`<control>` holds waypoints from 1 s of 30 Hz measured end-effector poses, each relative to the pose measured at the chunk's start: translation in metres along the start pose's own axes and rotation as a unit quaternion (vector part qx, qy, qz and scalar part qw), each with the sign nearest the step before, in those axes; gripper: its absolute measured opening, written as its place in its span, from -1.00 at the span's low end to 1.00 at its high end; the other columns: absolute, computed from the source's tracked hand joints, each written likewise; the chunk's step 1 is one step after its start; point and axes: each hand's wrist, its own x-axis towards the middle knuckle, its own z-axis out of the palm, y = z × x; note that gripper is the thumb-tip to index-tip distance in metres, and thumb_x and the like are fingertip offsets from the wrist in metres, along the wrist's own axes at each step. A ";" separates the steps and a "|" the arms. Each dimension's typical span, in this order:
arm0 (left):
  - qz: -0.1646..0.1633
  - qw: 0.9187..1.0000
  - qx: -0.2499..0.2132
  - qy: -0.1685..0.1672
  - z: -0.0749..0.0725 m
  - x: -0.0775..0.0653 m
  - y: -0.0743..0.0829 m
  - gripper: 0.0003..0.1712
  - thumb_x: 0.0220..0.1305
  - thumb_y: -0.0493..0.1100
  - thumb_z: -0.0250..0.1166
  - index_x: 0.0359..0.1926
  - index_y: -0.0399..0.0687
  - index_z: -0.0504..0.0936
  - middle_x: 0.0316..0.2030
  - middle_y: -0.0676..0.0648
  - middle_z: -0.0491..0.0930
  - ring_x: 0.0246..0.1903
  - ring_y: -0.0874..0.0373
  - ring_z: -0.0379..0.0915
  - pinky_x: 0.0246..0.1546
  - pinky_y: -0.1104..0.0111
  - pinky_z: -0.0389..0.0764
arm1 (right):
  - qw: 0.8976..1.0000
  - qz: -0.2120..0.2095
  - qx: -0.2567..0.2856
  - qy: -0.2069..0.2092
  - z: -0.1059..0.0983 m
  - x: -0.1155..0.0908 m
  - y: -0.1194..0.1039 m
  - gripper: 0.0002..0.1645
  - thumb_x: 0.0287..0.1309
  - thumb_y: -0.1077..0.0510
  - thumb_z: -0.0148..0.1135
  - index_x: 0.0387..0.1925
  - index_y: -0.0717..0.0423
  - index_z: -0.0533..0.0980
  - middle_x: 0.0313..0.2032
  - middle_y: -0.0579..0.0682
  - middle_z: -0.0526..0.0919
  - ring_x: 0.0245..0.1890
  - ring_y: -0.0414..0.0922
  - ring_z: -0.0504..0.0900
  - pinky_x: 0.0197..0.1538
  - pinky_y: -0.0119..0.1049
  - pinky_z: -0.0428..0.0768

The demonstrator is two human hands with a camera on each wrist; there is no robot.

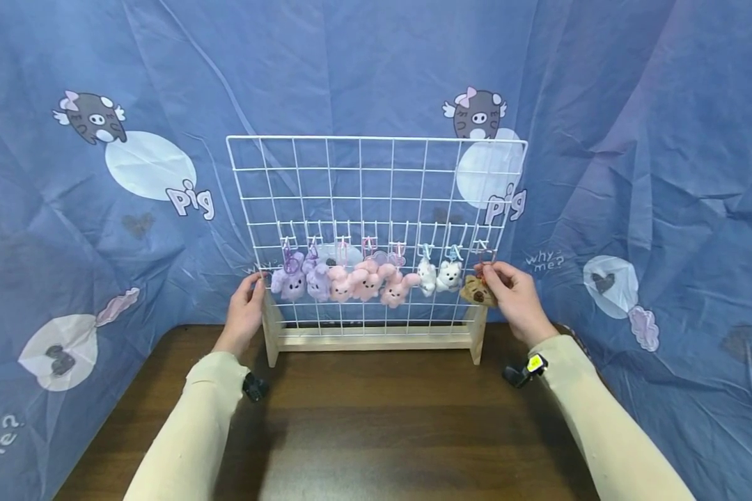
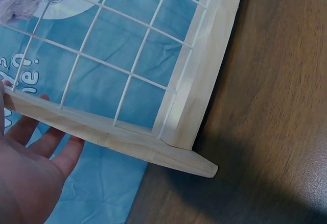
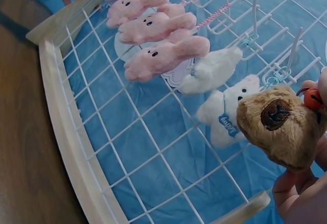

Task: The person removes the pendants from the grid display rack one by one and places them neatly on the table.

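Observation:
My right hand (image 1: 519, 296) pinches a brown plush keychain (image 1: 478, 291) by its top, just under the rightmost hook of a white wire grid rack (image 1: 376, 138). In the right wrist view an orange bell (image 3: 312, 99) shows at the fingers beside the plush. At the rack's other side, my left hand (image 1: 246, 306) grips the wooden side post (image 2: 102, 132), its fingers reaching behind it. Along a row of hooks hang two purple plush keychains (image 1: 292, 284), three pink plush keychains (image 1: 395, 289) and two white plush keychains (image 1: 448, 276). The brown one is beside the white pair.
The rack stands on a wooden base (image 1: 376, 341) at the back of a dark brown table (image 1: 376, 431). Behind and around hangs a blue printed cloth (image 1: 363, 69). Several hooks stick forward from the grid.

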 end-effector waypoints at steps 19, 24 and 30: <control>-0.002 1.000 0.006 0.001 -0.001 0.002 0.001 -0.45 0.73 0.03 -0.11 0.51 -0.15 0.35 0.45 -0.38 0.34 0.42 -0.23 0.27 0.42 -0.13 0.28 | 0.999 -0.017 0.022 0.016 -0.002 -0.001 -0.014 -0.49 0.57 0.06 0.18 -0.03 0.58 0.55 -0.11 -0.22 0.78 -0.08 -0.35 0.66 -0.10 -0.54 0.62; 0.002 1.000 0.004 0.005 -0.001 0.002 0.000 -0.46 0.73 0.02 -0.09 0.50 -0.16 0.36 0.42 -0.41 0.37 0.39 -0.24 0.30 0.39 -0.13 0.29 | 0.999 -0.027 0.045 0.015 -0.002 -0.004 -0.020 -0.54 0.56 0.08 0.19 -0.09 0.53 0.57 -0.14 -0.21 0.77 -0.10 -0.33 0.67 -0.11 -0.54 0.62; 0.002 1.000 0.000 0.001 -0.002 0.001 -0.001 -0.46 0.73 0.01 -0.09 0.49 -0.18 0.36 0.43 -0.41 0.36 0.40 -0.24 0.28 0.39 -0.14 0.29 | 0.998 -0.019 0.062 -0.011 -0.004 -0.013 -0.026 -0.70 0.55 0.09 0.20 -0.18 0.25 0.67 -0.11 -0.18 0.79 -0.07 -0.33 0.67 -0.10 -0.52 0.64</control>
